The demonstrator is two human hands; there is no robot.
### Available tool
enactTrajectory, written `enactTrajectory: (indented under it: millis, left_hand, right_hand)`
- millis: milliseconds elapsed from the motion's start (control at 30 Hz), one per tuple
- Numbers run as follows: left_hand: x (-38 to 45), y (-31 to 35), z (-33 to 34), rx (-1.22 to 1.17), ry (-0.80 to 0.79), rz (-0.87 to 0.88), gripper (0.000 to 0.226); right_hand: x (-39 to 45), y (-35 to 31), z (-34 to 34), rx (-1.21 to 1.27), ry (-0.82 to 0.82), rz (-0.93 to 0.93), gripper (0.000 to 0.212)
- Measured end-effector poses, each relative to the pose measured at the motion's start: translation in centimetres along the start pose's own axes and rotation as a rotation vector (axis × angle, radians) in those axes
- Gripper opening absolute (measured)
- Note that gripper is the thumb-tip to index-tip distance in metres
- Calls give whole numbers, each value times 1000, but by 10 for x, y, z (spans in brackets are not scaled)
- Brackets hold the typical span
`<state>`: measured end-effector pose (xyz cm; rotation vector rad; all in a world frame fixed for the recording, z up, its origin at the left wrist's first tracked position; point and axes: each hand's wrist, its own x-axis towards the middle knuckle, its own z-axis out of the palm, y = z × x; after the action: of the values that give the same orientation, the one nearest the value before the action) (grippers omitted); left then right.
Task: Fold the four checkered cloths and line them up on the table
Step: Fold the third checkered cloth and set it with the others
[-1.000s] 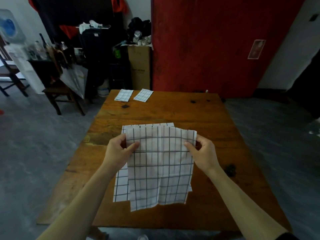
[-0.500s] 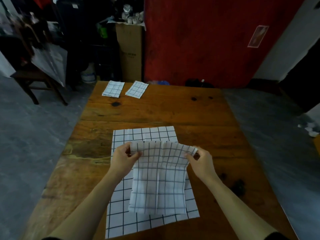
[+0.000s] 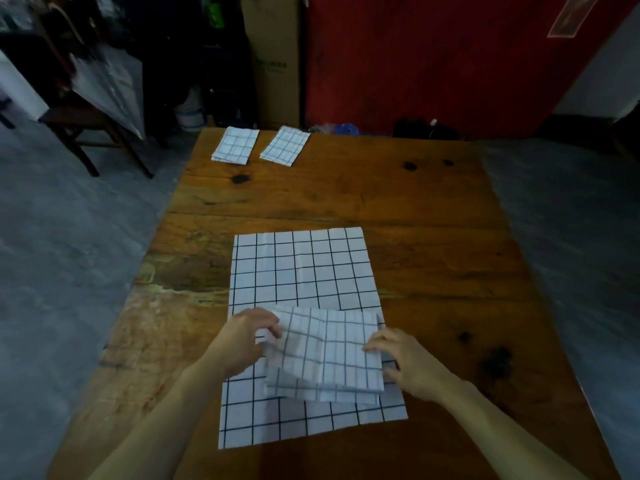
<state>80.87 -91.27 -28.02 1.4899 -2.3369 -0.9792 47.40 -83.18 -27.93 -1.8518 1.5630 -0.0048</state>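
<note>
A white checkered cloth (image 3: 301,268) lies spread flat on the wooden table (image 3: 433,237). On its near half rests a second checkered cloth (image 3: 329,358), folded over into a smaller rectangle. My left hand (image 3: 247,336) pinches that folded cloth's upper left corner. My right hand (image 3: 405,358) grips its right edge, fingers over the top layer. Two small folded checkered cloths, one (image 3: 236,145) and another (image 3: 285,145), lie side by side at the table's far left edge.
A wooden chair (image 3: 79,123) and a leaning board stand off the table's far left corner. A cardboard box (image 3: 273,60) and a red wall (image 3: 433,57) are behind the table. Grey floor lies on both sides.
Both hands have brought the held cloth down from the air onto the spread cloth, and it now lies folded over. The camera tilted further down.
</note>
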Motion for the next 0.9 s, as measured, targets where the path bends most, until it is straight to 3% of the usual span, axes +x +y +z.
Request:
enactTrajectory:
  millis: [100, 233, 300, 433, 567, 700, 900]
  left_hand:
    - [-7, -10, 8, 196, -122, -37, 41]
    - [-2, -7, 17, 182, 8, -37, 29]
    - [2, 4, 27, 196, 8, -24, 36]
    - [18, 29, 54, 340, -44, -4, 64]
    - [30, 43, 80, 435, -131, 30, 77]
    - [37, 30, 95, 430, -202, 80, 81]
    - [39, -14, 91, 397, -155, 58, 76]
  right_hand:
    - [2, -3, 8, 24, 61, 5, 43]
    - [18, -11, 13, 51, 192, 13, 37]
    - [28, -19, 18, 46, 210, 10, 42]
    - [52, -37, 31, -65, 170, 21, 59]
    - [70, -45, 48, -200, 102, 8, 73]
    - [79, -41, 63, -321, 20, 0, 73]
    - [82, -12, 72, -321, 59, 57, 73]
